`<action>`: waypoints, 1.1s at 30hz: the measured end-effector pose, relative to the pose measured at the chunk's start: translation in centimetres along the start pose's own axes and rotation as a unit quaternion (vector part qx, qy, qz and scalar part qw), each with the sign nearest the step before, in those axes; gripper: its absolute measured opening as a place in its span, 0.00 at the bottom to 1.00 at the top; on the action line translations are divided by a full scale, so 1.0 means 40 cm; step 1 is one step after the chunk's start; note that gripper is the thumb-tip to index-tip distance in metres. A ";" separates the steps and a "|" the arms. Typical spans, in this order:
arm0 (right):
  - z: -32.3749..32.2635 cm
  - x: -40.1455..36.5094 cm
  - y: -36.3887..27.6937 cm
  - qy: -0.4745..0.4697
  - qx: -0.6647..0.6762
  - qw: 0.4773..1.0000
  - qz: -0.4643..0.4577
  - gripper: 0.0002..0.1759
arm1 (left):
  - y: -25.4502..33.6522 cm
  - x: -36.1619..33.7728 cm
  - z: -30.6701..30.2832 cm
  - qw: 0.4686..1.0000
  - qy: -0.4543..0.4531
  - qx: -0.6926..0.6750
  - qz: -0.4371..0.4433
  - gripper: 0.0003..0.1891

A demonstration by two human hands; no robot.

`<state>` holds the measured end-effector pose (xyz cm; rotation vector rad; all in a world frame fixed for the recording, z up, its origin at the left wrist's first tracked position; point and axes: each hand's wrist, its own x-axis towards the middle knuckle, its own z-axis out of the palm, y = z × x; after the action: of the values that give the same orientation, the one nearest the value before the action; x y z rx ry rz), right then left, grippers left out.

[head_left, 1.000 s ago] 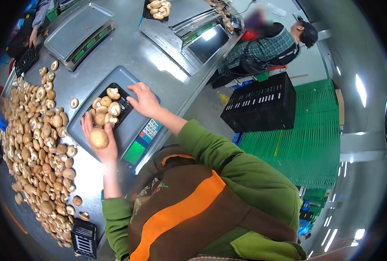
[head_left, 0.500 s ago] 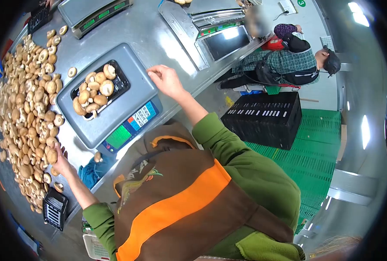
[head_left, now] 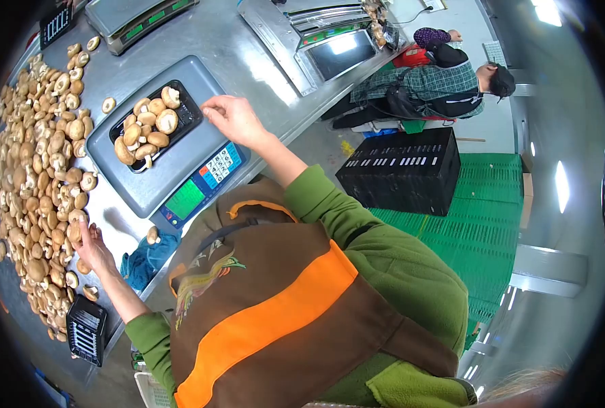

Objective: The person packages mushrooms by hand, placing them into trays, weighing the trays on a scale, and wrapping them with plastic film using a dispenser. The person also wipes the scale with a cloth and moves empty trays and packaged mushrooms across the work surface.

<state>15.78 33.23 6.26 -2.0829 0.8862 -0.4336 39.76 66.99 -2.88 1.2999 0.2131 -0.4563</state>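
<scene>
My left hand [head_left: 95,251] is at the near edge of a big heap of brown mushrooms [head_left: 40,183], its fingers closed round a mushroom [head_left: 75,232]. My right hand [head_left: 238,122] hovers over the right side of the scale's grey pan [head_left: 197,71], fingers curled together with nothing visible in them. Its fingertips are just beside a black plastic tray [head_left: 192,117] on the pan. Several mushrooms [head_left: 144,128] lie in that tray, some cap up, some showing pale undersides. The scale's green display [head_left: 185,199] is lit; its digits are too small to read.
A stack of black trays [head_left: 87,330] stands at the lower left table edge. A blue cloth [head_left: 149,262] and a loose mushroom [head_left: 153,235] lie near the scale. Farther back are another scale [head_left: 136,24] and a wrapping machine [head_left: 316,47]. A person [head_left: 425,88] sits beyond a black crate [head_left: 404,170].
My right hand has moved left, from the pan's outer edge to over the pan beside the tray. My left hand stays at the heap with a mushroom. The whole view has shifted slightly.
</scene>
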 end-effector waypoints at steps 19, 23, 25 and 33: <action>0.124 0.111 0.031 -0.016 -0.087 0.995 0.039 0.20 | 0.082 -0.071 0.427 0.786 -0.284 0.480 0.265 0.60; 0.146 0.084 0.027 0.079 -0.020 0.993 0.085 0.18 | 0.059 -0.063 0.440 0.774 -0.295 0.481 0.286 0.57; 0.132 0.083 0.042 0.073 -0.012 0.995 0.073 0.18 | 0.064 -0.089 0.461 0.775 -0.293 0.485 0.280 0.57; -0.162 0.000 0.195 0.105 0.056 0.987 0.105 0.20 | 0.028 -0.295 0.683 0.747 -0.386 0.451 0.300 0.53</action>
<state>8.67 26.37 4.05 -1.8422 1.1652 -0.5838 26.97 43.39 10.05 1.8716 -1.2538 -0.5113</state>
